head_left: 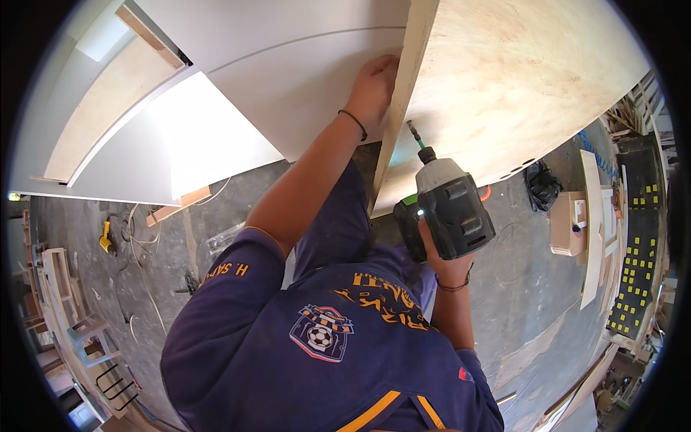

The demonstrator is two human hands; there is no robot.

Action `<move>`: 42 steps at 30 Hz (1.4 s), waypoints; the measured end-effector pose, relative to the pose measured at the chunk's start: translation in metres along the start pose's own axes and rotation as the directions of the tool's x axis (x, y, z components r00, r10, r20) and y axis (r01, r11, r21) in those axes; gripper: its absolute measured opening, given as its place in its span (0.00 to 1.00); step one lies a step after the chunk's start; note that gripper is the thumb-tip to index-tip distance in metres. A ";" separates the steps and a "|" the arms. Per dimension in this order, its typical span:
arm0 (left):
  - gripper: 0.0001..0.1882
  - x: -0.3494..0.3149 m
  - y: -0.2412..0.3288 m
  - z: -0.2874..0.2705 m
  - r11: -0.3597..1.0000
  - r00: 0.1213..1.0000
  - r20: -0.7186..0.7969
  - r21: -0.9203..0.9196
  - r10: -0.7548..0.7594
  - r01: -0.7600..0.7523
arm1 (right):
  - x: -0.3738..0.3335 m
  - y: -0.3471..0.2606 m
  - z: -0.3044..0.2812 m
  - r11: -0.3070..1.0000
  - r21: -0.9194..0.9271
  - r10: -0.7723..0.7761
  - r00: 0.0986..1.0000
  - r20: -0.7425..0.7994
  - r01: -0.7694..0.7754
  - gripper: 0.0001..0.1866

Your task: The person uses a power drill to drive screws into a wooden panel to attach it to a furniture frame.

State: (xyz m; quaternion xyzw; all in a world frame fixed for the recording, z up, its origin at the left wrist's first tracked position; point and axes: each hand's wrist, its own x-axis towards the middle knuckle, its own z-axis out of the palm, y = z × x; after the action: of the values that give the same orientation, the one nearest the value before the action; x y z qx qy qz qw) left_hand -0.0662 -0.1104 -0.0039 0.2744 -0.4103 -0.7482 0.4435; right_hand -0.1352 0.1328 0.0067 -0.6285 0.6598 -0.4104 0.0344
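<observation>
Right of centre, the right hand (448, 265) grips a cordless drill (452, 209), its bit (415, 135) at the plywood panel (533, 86), upper right. At upper centre, the left hand (374, 88) touches the panel's edge, fingers partly hidden; I cannot tell their grip

From here I see a yellow tool (107, 238) on the grey floor (518, 302) at left, near a pale cord (132, 229). At right sit a black bag (543, 186), a wooden box (566, 229) and a yellow-specked black panel (635, 241)
</observation>
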 end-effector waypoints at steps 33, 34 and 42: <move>0.17 0.021 -0.041 -0.003 0.959 0.935 0.231 0.151 -0.269 0.239 | -0.004 0.001 0.003 0.998 -0.018 0.060 0.998 -0.003 -0.060 0.13; 0.17 0.023 -0.042 -0.003 0.958 0.935 0.235 0.166 -0.267 0.232 | -0.001 0.001 0.004 0.999 -0.033 0.030 0.999 -0.019 -0.031 0.13; 0.16 0.029 -0.051 -0.006 0.953 0.932 0.228 0.173 -0.283 0.247 | -0.005 0.007 0.011 0.998 0.010 0.060 0.997 -0.052 -0.059 0.13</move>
State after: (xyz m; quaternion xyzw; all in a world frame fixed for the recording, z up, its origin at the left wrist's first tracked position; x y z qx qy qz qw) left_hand -0.0976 -0.1245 -0.0522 0.2615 -0.4738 -0.7989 0.2625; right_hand -0.1338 0.1308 -0.0075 -0.5975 0.6771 -0.4283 0.0321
